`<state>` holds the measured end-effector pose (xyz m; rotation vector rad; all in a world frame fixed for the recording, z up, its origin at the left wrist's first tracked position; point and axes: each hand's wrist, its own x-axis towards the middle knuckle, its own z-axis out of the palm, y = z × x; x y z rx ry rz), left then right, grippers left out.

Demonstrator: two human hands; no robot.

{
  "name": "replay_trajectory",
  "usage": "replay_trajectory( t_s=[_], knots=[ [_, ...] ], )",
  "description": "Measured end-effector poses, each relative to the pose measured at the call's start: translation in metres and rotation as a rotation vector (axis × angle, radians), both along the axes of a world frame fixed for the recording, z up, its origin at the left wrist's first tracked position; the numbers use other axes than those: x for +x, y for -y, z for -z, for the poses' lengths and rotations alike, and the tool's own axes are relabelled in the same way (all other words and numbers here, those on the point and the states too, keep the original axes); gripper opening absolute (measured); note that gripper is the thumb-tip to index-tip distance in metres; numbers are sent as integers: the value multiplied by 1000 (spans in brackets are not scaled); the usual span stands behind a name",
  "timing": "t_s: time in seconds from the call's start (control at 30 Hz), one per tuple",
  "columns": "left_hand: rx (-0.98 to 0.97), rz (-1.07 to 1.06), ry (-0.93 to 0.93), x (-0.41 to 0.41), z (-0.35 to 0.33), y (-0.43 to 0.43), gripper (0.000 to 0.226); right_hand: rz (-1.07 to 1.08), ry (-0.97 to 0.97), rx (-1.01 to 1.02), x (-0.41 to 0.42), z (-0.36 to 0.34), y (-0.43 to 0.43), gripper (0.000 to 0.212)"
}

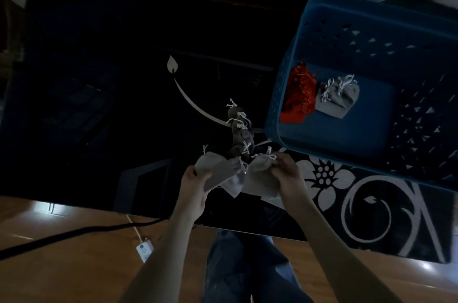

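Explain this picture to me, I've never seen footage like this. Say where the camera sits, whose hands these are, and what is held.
One camera, worn on a person's head, looks down at their own bare hands; there is no machine. The left hand grips a pale grey drawstring cloth pouch, and the right hand grips a second grey pouch. Beyond them, darker brown pouches lie in a row on the dark rug with white flower patterns. To the right stands a blue perforated plastic basket holding orange-red mesh pouches and more grey pouches.
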<state>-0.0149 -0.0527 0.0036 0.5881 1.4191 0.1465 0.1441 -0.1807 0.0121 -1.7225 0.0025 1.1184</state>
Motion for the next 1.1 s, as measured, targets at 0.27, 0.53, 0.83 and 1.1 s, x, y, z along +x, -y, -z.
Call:
replay_trajectory(
  t_s=[0.27, 0.53, 0.83, 1.1],
  knots=[
    [-72, 276, 181, -1, -6, 3, 29, -281, -10, -26, -25, -3, -44, 25],
    [-118, 311, 189, 1, -12, 0, 49, -453, 127, -139, -36, 4, -53, 25],
    [211, 413, -315, 5, 6, 13, 31, -461, 412, -514, -55, 21, -39, 43],
    [324, 443, -422, -9, 9, 5, 45, -418, 245, -549, -52, 30, -12, 13]
  ],
)
